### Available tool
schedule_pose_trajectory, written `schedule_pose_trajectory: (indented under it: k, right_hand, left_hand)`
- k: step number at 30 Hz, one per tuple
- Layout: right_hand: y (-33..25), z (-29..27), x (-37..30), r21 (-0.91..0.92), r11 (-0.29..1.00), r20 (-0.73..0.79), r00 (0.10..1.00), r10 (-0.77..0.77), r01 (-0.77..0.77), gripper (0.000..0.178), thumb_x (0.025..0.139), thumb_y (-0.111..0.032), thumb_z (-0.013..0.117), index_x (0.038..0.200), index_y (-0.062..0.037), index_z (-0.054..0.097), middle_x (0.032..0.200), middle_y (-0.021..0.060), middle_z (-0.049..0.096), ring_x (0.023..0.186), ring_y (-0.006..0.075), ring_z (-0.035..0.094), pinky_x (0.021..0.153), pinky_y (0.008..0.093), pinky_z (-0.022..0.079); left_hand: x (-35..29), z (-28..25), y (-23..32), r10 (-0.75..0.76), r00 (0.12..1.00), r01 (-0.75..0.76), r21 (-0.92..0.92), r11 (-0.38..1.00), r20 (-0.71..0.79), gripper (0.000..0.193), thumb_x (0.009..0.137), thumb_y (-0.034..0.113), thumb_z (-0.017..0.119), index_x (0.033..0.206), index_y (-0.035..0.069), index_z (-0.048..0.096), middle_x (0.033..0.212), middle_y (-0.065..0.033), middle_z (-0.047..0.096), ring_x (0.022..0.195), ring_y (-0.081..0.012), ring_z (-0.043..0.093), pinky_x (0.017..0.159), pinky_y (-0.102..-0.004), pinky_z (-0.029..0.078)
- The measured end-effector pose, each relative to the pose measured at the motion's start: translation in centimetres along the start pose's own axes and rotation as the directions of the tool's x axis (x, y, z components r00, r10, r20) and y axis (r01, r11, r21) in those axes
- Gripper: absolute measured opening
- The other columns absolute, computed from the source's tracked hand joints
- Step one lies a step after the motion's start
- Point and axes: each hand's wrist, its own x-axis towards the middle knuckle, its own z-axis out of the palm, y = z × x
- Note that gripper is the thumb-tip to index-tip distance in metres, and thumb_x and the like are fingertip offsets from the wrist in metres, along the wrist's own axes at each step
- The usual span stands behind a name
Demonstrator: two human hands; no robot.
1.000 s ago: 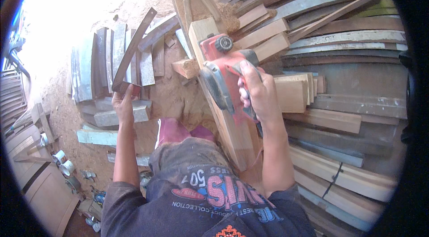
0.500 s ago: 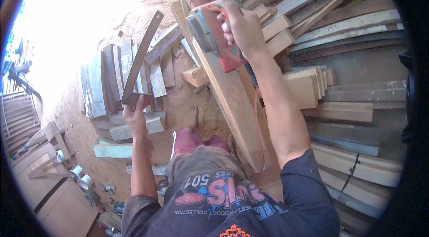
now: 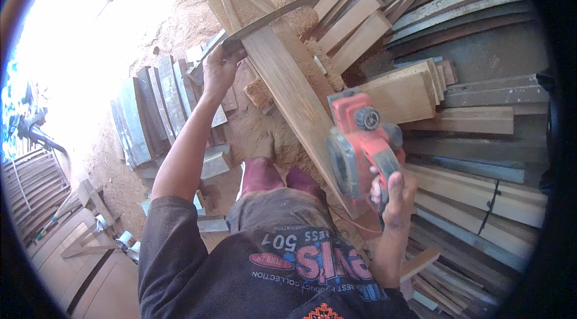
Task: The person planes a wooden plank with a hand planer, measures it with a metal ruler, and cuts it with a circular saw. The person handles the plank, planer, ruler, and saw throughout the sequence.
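Note:
A long pale wooden board (image 3: 288,87) slants across the middle, from the far left down toward my legs. Over its far part lies the long dark blade of a try square (image 3: 273,15). My left hand (image 3: 220,68) grips the square's stock beside the board's left edge. To the right of the board's near end is a red electric planer (image 3: 356,146), its knob and dark base turned partly toward me. My right hand (image 3: 393,193) is wrapped around its handle, and both look slightly blurred. An orange-red cord (image 3: 354,223) trails below the planer.
Stacked planks (image 3: 469,120) fill the right side, with short pale blocks (image 3: 396,93) close to the board. On the left, grey wood offcuts (image 3: 141,117) lie on the sandy ground (image 3: 168,30). Sawdust (image 3: 300,21) is heaped by the board's far end. Panels (image 3: 96,271) lie at lower left.
My right hand has brought the planer from the board's far part back toward me, to the right. My left hand has carried the square forward and right, and its blade now crosses the board.

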Motion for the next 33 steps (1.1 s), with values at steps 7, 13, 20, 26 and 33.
schedule_pose_trajectory:
  k: [7,13,20,26,33]
  right_hand:
    - [1.9,-1.5,-2.5,0.038,0.999,-0.063,0.998,0.013,-0.011,0.064,0.105,-0.059,0.069,0.117,0.003,0.07,0.074,-0.0026,0.059,0.062,0.0062,0.054,0.054,0.0231,0.04]
    - [1.7,-1.0,-2.7,-0.043,0.999,-0.03,0.999,0.01,-0.012,0.072,0.104,-0.065,0.066,0.117,0.0058,0.07,0.074,-0.0007,0.059,0.061,0.0081,0.054,0.056,0.0258,0.041]
    - [3.2,-3.1,-5.5,-0.066,0.998,-0.05,0.999,0.017,-0.02,0.071,0.108,-0.064,0.061,0.117,0.0057,0.07,0.072,0.0006,0.059,0.06,0.0092,0.053,0.053,0.0261,0.04]
    - [5.4,-10.0,-12.2,-0.024,0.999,-0.127,0.991,0.031,-0.034,0.059,0.11,-0.057,0.061,0.112,0.002,0.07,0.074,-0.0009,0.059,0.061,0.0082,0.052,0.054,0.0262,0.04]
    - [14.0,-18.2,-20.7,-0.002,0.982,-0.252,0.95,0.183,-0.189,0.046,0.111,-0.046,0.064,0.112,0.0001,0.07,0.069,-0.0022,0.057,0.056,0.0089,0.05,0.051,0.0288,0.039]
  left_hand:
    - [0.7,-0.2,-1.8,0.017,0.999,-0.013,-0.087,0.996,0.051,0.031,0.101,0.013,0.075,0.13,0.004,0.075,0.119,-0.0093,0.082,0.106,-0.0195,0.079,0.091,-0.034,0.06]
    - [1.2,-0.5,-2.6,0.028,0.997,-0.019,-0.116,0.993,0.077,0.032,0.1,0.013,0.075,0.131,0.005,0.075,0.116,-0.0098,0.083,0.107,-0.0187,0.078,0.092,-0.0335,0.058]
    - [-1.9,0.0,-1.0,-0.019,1.0,0.016,-0.137,0.99,-0.022,0.029,0.099,0.017,0.079,0.124,0.001,0.077,0.11,-0.0114,0.082,0.1,-0.0189,0.077,0.09,-0.0342,0.058]
    - [-16.6,-2.3,0.3,-0.161,0.966,0.119,-0.206,0.971,-0.201,0.032,0.102,0.018,0.078,0.126,-0.002,0.07,0.107,-0.0099,0.079,0.098,-0.0169,0.075,0.086,-0.0318,0.057]
    - [-33.0,-3.3,-0.5,-0.45,0.759,0.21,-0.477,0.853,-0.47,0.038,0.1,0.027,0.082,0.129,0.008,0.065,0.112,-0.0052,0.077,0.093,-0.0164,0.074,0.075,-0.0335,0.058]
